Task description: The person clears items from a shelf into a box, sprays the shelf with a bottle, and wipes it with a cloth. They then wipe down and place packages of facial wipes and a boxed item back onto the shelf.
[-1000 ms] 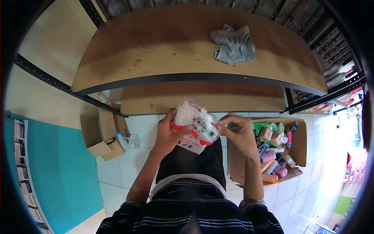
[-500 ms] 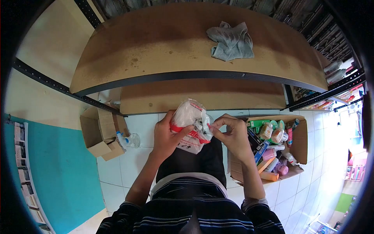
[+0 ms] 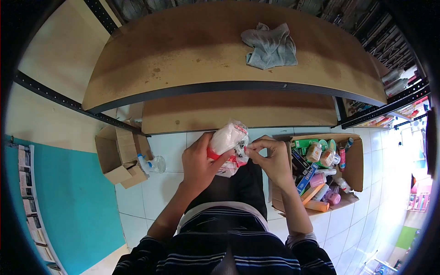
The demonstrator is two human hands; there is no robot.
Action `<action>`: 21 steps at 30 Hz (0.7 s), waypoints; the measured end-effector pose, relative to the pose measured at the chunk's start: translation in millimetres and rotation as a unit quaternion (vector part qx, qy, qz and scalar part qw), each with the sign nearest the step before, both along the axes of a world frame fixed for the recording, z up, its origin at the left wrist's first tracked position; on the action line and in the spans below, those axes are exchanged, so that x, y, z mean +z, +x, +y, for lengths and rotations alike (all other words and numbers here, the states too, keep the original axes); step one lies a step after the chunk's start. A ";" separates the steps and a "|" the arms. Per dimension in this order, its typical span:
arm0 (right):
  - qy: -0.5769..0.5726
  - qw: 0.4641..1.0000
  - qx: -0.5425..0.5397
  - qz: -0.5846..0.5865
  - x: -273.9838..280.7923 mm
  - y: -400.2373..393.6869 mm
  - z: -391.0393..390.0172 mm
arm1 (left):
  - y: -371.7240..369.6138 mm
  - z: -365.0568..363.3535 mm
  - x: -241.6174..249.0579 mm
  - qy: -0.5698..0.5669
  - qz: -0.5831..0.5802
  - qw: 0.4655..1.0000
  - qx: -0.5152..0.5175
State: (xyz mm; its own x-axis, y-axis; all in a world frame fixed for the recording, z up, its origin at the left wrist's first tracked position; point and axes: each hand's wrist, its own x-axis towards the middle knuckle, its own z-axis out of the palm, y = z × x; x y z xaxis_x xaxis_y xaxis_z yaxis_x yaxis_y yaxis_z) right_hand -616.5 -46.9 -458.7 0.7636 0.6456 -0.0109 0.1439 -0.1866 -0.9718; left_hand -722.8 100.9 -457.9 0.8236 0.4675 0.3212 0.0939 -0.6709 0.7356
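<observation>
My left hand (image 3: 200, 160) is wrapped round a white plastic packet (image 3: 226, 140) with red bands and dark print, its thumb lying across the front. At the packet's right side, my right hand (image 3: 270, 158) pinches the crumpled plastic edge between thumb and fingertips. The packet is held in front of my body, near the front edge of the lower shelf (image 3: 238, 107). What is inside the packet cannot be made out.
A grey cloth (image 3: 271, 46) lies on the upper wooden shelf (image 3: 197, 50). On the right, a cardboard box (image 3: 353, 169) holds bottles and packaged goods. An open cardboard box (image 3: 112, 158) and a clear spray bottle (image 3: 157, 164) stand on the tiled floor at left.
The packet has tilted and turned slightly in my left hand, its top leaning further right. My right hand keeps its pinch at the edge, and the view has shifted a little.
</observation>
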 end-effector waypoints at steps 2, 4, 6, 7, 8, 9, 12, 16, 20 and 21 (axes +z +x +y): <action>0.020 1.000 -0.004 0.018 -3.4 0.7 0.9 | 0.8 -2.2 -2.5 -0.020 -0.015 1.000 0.002; 0.041 0.998 -0.007 0.038 -2.5 0.6 0.6 | 1.2 -3.4 -1.1 -0.039 -0.028 0.999 0.004; 0.041 0.997 -0.005 0.058 2.4 0.5 -1.5 | 0.7 -4.9 4.4 -0.007 -0.016 1.000 -0.011; 0.041 0.997 -0.005 0.059 0.7 -0.1 -1.8 | -0.2 -5.9 3.8 -0.007 -0.016 1.000 -0.011; 0.036 0.998 -0.012 0.047 -2.1 -0.5 -2.4 | -1.3 -7.4 2.9 -0.025 0.014 0.999 -0.031; 0.030 0.999 -0.020 0.034 -3.8 -0.2 -2.9 | -1.5 -8.5 2.1 -0.042 0.044 0.997 -0.052; 0.031 0.998 -0.018 -0.050 -5.4 -1.9 -1.7 | -2.6 -10.0 0.8 -0.070 0.030 0.994 -0.073; 0.002 0.999 -0.033 -0.036 1.6 -6.6 3.1 | -3.8 -12.9 -2.1 -0.095 0.017 0.993 -0.067; -0.008 1.000 0.015 -0.026 2.4 2.4 -1.0 | -4.5 -5.6 -0.3 -0.110 -0.022 0.993 -0.043; -0.028 0.998 0.051 0.009 5.7 7.9 -5.7 | -6.9 0.6 0.0 -0.111 -0.003 0.993 -0.042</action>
